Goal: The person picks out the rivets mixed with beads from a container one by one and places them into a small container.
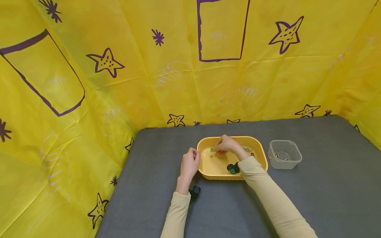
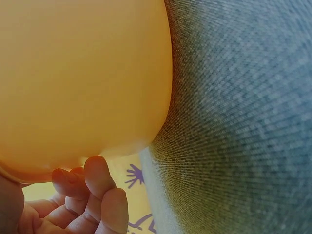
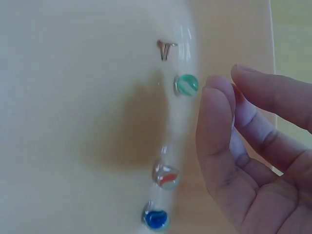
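Observation:
My left hand (image 1: 190,162) grips the left rim of a yellow plastic basin (image 1: 220,176); in the left wrist view its fingers (image 2: 99,175) curl under the basin wall. Inside the basin is my right hand (image 1: 227,144), fingers bent, with a gap between thumb and index finger and nothing visible between them. Close to those fingertips lie a green swirled marble (image 3: 187,85) and a small brass paper fastener (image 3: 165,48) with its prongs down. A red-and-white marble (image 3: 167,177) and a blue marble (image 3: 156,219) lie farther along the basin floor.
Right of the basin stands a clear plastic box (image 1: 284,162) with a few small metallic pieces (image 1: 277,155) inside. More marbles (image 1: 247,150) sit at the basin's right end. A grey cloth-covered table (image 1: 160,158) meets a yellow patterned curtain (image 1: 178,96) behind.

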